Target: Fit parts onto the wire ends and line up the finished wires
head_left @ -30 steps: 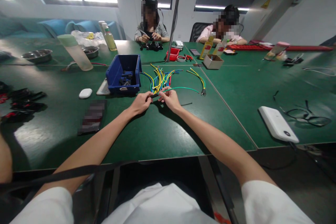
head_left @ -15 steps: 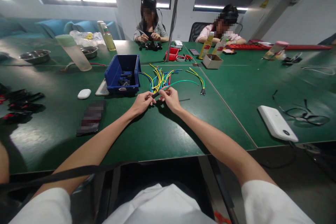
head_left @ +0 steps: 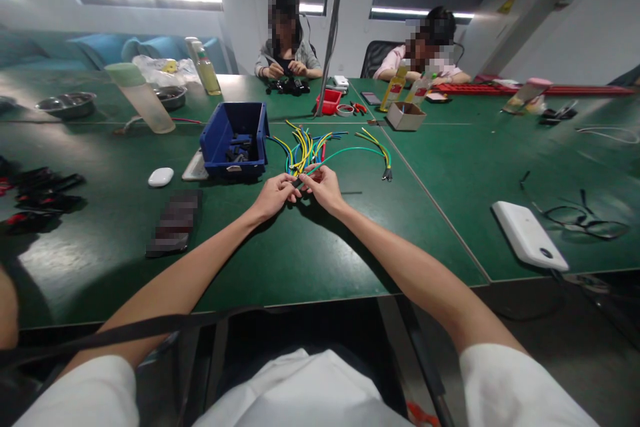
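Note:
My left hand (head_left: 274, 196) and my right hand (head_left: 324, 188) meet over the green table (head_left: 300, 253), both with fingers pinched. Between them they hold the near end of a green wire (head_left: 350, 149) and a small dark piece at its tip; which hand grips which part is hard to make out. The green wire arcs away to the right toward a few yellow-green wires (head_left: 377, 145). Just beyond my hands lies a bundle of yellow, blue and green wires (head_left: 303, 145). A blue bin (head_left: 235, 140) with dark parts stands to the left of the bundle.
A white mouse-like object (head_left: 161, 177) and a dark phone (head_left: 175, 223) lie left. A white power bank (head_left: 529, 235) and glasses (head_left: 585, 221) lie right. Two people sit at the far side, with bottles, a cardboard box (head_left: 405, 116) and a red tray (head_left: 329, 102) between.
My hands have shifted slightly on the wire end and drawn a little closer together. The green wire's loop has lifted and moved a bit.

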Demonstrator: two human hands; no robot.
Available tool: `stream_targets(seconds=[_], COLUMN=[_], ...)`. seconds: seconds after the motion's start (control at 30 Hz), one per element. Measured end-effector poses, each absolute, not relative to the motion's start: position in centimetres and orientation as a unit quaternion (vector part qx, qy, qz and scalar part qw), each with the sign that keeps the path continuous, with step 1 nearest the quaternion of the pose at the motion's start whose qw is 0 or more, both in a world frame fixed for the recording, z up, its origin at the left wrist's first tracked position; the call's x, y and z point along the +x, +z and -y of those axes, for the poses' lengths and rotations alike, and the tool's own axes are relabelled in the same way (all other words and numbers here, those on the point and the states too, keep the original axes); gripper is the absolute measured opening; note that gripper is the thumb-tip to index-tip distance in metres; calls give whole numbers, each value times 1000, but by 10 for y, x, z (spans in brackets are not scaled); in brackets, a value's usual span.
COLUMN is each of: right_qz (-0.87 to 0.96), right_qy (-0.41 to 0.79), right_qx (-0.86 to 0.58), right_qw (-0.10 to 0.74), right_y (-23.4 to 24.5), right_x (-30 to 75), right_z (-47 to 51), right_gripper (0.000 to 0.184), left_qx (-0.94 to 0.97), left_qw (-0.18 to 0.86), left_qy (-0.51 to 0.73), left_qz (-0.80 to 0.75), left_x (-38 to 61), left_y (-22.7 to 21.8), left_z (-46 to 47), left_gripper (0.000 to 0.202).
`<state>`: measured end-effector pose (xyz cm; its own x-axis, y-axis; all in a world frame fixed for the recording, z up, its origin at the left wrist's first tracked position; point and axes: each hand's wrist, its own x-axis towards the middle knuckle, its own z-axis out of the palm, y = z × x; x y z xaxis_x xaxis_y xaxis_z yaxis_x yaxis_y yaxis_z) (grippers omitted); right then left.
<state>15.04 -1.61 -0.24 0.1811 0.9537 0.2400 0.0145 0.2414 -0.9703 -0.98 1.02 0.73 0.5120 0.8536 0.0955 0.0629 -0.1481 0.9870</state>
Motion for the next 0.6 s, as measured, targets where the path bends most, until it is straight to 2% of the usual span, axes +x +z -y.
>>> stream_targets(seconds=[0.17,0.43,0.6], right_qz=[504,503,522], right_qy=[383,372,346], right_qx=[-484,-508,-538], right_qw=[604,592,564], right_y=[-3,-7,-9], right_x=[150,150,151], right_z=[16,13,14], right_gripper=[42,35,35], left_qx=[683,765,789], left_qw=[541,407,358], left_qy=[358,371,361], left_qz=[-336,-334,-344], left_x=[-9,-11,-11], left_y=[4,-1,1], left_z=[-10,-5,-3], left_gripper=[23,26,23])
